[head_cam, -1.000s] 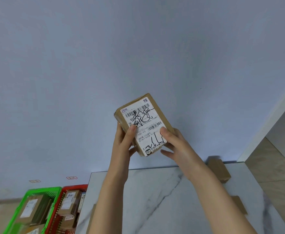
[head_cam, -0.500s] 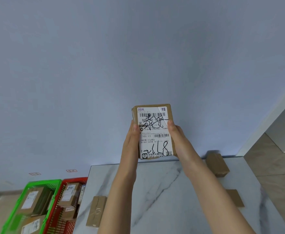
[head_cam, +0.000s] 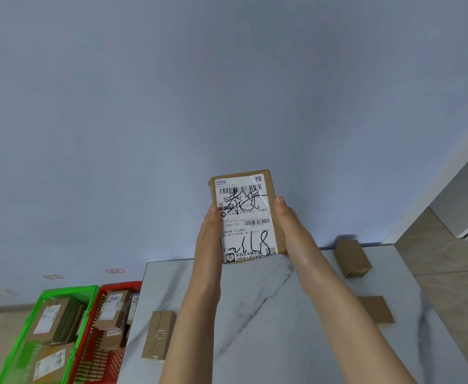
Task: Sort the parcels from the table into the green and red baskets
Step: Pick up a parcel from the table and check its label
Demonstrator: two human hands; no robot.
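- Cardboard clamping: pinching the labelled parcel (head_cam: 245,217) upright between left hand (head_cam: 209,234) and right hand (head_cam: 291,231), fingers curling round its edges, above the table (head_cam: 255,322).
- Leaving green basket (head_cam: 69,289) and red basket (head_cam: 122,284) below-left of the grip, both holding boxes (head_cam: 52,320).

We see a plain, pale blue-grey wall (head_cam: 172,106) filling most of the view, with a brighter glow just above the far edge of the counter (head_cam: 282,342). The counter's top is white marble with grey veins. Two small red-edged labels (head_cam: 114,271) sit low on the wall at left. At right, white trim (head_cam: 435,189) runs diagonally beside beige floor (head_cam: 443,261) tiles.
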